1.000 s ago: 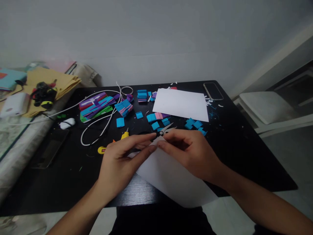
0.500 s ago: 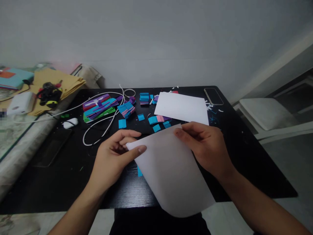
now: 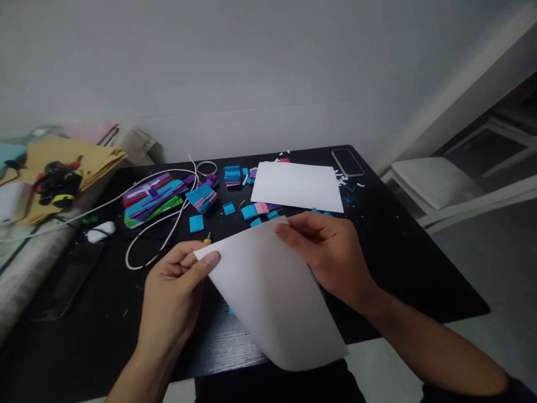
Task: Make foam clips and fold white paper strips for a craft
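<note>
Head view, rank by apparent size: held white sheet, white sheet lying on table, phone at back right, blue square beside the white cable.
1. Held white sheet
2. Flat white sheet
3. Phone
4. Blue square

The first is nearer the camera, so true size between the two sheets is unsure.

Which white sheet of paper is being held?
The nearer white sheet, pinched near its top corners by the left hand and right hand; the farther white sheet lies on the black table.
</note>
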{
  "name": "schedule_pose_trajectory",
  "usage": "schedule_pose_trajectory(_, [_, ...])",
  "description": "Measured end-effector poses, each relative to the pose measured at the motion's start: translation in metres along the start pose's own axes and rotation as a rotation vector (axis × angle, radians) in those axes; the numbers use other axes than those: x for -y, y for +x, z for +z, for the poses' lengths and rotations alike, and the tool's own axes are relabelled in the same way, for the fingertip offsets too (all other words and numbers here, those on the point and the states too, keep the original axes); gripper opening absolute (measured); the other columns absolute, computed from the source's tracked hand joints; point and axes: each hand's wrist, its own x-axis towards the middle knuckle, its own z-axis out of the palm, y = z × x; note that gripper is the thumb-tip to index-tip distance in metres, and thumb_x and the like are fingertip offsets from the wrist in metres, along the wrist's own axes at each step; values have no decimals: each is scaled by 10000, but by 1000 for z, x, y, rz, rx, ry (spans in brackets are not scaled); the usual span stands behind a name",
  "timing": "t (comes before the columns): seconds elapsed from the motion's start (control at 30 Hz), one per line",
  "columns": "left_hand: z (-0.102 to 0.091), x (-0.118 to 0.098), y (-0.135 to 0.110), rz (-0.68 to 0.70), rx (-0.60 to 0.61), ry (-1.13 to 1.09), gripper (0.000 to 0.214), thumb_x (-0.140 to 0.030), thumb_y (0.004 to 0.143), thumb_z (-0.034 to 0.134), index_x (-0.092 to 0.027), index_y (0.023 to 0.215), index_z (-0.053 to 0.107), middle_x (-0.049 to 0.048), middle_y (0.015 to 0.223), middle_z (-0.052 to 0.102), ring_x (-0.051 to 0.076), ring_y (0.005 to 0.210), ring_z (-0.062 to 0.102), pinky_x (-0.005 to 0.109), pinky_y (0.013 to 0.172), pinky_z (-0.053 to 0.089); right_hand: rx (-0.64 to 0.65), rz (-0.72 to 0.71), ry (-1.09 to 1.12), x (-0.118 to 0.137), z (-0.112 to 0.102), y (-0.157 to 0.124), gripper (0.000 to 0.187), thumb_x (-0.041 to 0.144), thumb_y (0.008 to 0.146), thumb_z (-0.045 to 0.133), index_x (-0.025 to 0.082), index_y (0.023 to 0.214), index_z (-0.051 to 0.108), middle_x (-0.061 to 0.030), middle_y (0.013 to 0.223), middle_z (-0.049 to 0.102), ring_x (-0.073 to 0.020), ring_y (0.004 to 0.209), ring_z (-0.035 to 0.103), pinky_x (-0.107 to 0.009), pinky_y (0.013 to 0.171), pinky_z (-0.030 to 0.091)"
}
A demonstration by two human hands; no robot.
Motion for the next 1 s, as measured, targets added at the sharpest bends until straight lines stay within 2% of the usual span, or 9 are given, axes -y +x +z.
schedule_pose_trajectory(0.3, [-4,1,1,-48,-62,56,367,-321,557,1000,-174,792,759,12,688,736,126,651,667,187,613,551,4,-19,36,0,6,-1,134,347,831,847,221,862,814,-8,809,819,-182,757,783,-269,664,628])
schedule_pose_trajectory(0.53, [-7,5,1,-7,-88,46,323,-336,608,976,-184,823,790,10,707,748,129,668,680,215,656,571,-15,-2,45,-4,2,0,128,353,834,845,231,862,821,-7,807,817,-176,762,777,-265,665,622])
schedule_pose_trajectory(0.73, [-5,6,2,39,-88,25,307,-321,596,978,-178,793,790,2,645,712,115,602,630,213,598,534,-67,0,16,-8,-1,-1,106,342,831,837,239,828,814,-8,769,804,-173,715,762,-271,633,613])
schedule_pose_trajectory(0.9, [3,9,-2,-1,-8,-3,288,-415,707,912,-166,764,780,13,670,682,117,604,589,237,596,518,-138,-27,9,-13,0,0,94,337,826,836,249,810,806,2,738,791,-164,683,749,-259,611,613])
schedule_pose_trajectory(1.0, [5,11,-3,42,-15,17,273,-398,747,891,-169,692,752,6,633,654,115,603,572,236,603,501,-160,-38,4,-14,0,-1,103,342,822,841,248,801,804,4,729,784,-159,664,737,-253,593,604])
